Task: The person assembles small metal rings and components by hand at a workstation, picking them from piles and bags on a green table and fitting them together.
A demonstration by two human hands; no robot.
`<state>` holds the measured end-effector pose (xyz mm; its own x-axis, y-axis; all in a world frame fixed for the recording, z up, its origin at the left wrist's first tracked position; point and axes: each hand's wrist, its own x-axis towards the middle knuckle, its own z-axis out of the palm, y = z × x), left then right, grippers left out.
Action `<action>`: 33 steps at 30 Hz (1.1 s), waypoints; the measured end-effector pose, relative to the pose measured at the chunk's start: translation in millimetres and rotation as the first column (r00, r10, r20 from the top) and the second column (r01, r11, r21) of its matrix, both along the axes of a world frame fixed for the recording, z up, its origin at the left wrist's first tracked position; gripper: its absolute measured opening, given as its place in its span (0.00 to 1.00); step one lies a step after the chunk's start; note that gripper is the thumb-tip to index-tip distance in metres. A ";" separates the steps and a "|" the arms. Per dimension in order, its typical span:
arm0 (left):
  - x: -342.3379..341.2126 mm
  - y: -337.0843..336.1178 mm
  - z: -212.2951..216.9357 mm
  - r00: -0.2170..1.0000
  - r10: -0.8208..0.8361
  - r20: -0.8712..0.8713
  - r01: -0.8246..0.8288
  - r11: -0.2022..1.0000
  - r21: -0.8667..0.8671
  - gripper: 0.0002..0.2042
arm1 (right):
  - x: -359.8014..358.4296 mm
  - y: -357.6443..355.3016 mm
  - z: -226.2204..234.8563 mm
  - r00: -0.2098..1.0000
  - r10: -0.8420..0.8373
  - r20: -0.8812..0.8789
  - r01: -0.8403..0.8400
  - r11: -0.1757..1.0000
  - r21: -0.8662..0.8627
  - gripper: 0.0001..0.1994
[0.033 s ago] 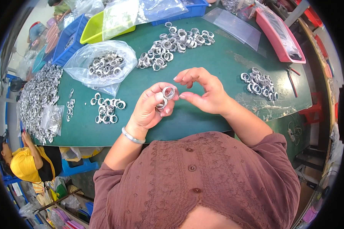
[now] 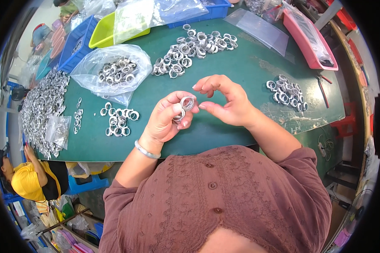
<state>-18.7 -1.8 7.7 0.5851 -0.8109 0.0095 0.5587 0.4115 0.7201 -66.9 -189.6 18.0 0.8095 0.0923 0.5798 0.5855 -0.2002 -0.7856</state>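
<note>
"What is the left hand (image 2: 159,119) doing?"

"It sits near the middle of the frame, thumb and fingers pinching two metal rings (image 2: 187,103), one above the other. A pale bracelet (image 2: 147,150) circles that wrist."

"And the right hand (image 2: 232,104)?"

"Just right of centre, its thumb held apart from its curled fingers, leaving a gap. The fingertips are near the upper ring, on its right side."

"What lies on the green counter (image 2: 223,138)?"

"A large pile of similar rings (image 2: 200,45) at upper centre, and a clear plastic bag (image 2: 82,69) with more inside at upper left. A smaller cluster (image 2: 119,122) lies left of the hands, then a short row of pieces (image 2: 77,116), and a big heap of metal parts (image 2: 42,107) at the frame's left."

"Over on the right?"

"Another cluster of rings (image 2: 289,93), with a red-handled tool (image 2: 323,90) beside it and a pink tray (image 2: 299,41) at upper right."
</note>
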 end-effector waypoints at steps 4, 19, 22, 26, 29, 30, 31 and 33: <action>2.7 4.4 -1.5 0.995 -0.048 0.090 0.046 0.999 0.018 0.15 | 0.7 -1.8 2.2 1.000 0.001 0.026 0.000 0.998 -0.058 0.16; 4.7 7.5 -6.4 0.993 -0.104 0.063 0.106 0.994 -0.032 0.18 | 2.2 -4.3 3.6 1.000 -0.016 0.004 0.017 0.994 -0.104 0.14; 6.1 8.5 -10.2 0.992 -0.121 0.030 0.123 0.991 -0.051 0.18 | 8.5 -8.9 1.8 0.991 -0.117 -0.069 0.095 0.958 -0.272 0.11; 5.9 4.9 -8.8 0.977 -0.150 -0.154 0.130 0.983 -0.131 0.15 | 40.5 -18.9 -6.6 0.951 -0.242 -0.193 0.110 0.847 -0.521 0.09; 3.4 5.2 -7.0 0.965 -0.114 -0.236 0.086 0.988 -0.128 0.13 | 72.3 -23.2 -21.8 0.941 -0.296 -0.164 0.122 0.749 -0.651 0.09; 3.3 5.5 -7.1 0.958 -0.090 -0.272 0.066 0.993 -0.096 0.12 | 80.0 -23.0 -25.8 0.945 -0.315 -0.091 0.173 0.715 -0.678 0.10; 3.9 6.1 -9.2 0.959 -0.088 -0.268 0.064 0.993 -0.097 0.12 | 85.8 -21.7 -28.4 0.944 -0.330 -0.019 0.224 0.680 -0.699 0.10; 5.5 7.5 -14.4 0.964 -0.089 -0.249 0.070 0.994 -0.085 0.11 | 93.9 -18.5 -31.3 0.940 -0.342 -0.012 0.227 0.651 -0.725 0.09</action>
<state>-13.2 5.7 -6.6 0.5100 -0.8575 -0.0677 0.7513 0.4057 0.5206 27.0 -208.1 -13.2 0.9298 0.1769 0.3229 0.3042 -0.8631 -0.4032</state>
